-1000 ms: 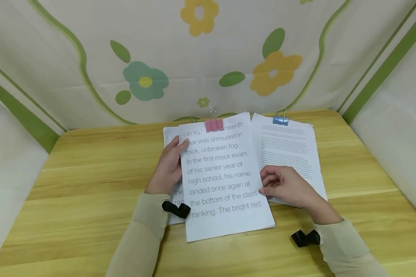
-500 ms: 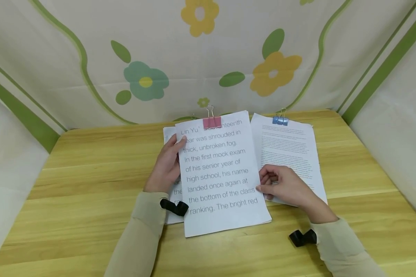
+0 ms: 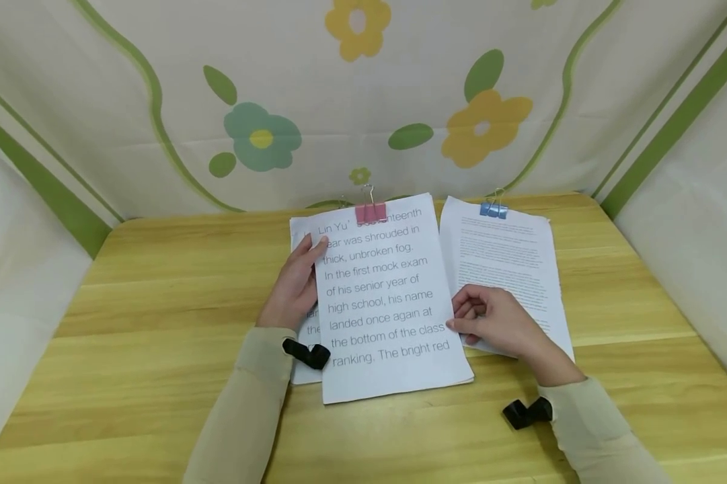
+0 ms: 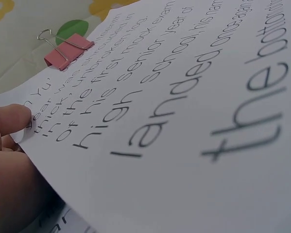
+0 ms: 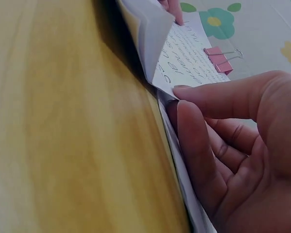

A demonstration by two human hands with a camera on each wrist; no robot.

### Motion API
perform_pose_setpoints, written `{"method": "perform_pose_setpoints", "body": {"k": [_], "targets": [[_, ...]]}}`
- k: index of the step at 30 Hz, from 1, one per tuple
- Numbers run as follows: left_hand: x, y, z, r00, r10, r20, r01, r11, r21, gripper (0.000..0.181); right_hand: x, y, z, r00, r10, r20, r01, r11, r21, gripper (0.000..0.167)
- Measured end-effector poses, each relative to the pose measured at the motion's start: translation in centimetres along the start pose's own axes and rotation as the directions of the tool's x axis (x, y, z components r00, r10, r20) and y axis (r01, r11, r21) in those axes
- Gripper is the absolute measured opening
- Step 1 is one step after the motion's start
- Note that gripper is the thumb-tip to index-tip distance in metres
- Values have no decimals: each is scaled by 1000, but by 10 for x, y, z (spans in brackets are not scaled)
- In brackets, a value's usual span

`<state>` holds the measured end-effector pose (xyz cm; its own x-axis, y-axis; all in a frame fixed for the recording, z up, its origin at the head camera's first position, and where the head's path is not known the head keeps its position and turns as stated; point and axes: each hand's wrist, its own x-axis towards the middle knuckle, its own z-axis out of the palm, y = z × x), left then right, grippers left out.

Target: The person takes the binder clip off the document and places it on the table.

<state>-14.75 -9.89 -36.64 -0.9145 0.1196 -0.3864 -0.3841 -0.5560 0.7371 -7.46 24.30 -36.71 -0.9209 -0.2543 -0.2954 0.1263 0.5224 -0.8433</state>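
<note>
Over the table (image 3: 157, 302) you hold the front stack (image 3: 381, 289), overlapping the left stack (image 3: 310, 323), near the right stack (image 3: 511, 262). Your left hand (image 3: 292, 282) pinches its left edge, your right hand (image 3: 499, 323) its right, thumbs on top. The pink clip (image 3: 370, 214) is already on; the stack isn't yet released.

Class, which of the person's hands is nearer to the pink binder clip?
Left. The left hand grips the front papers by their left edge, a little below the pink binder clip; the right hand pinches their right edge, lower and farther from it.
</note>
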Motion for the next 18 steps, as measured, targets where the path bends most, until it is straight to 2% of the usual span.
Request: {"method": "perform_pose_setpoints", "body": {"k": [6,10,18], "targets": [[0,0,-1,1000,3,4,-3,1000,-16,54,2,1,-2,1000,28,-4,-28,1000,0,26],[0,0,-1,1000,7,-11,-7,1000,-11,56,4,3,-2,1000,30,3,-31,1000,3,29],[-2,-1,1,1000,25,0,-25,1000,14,52,4,7,-3,999,38,4,-38,999,11,35]]}}
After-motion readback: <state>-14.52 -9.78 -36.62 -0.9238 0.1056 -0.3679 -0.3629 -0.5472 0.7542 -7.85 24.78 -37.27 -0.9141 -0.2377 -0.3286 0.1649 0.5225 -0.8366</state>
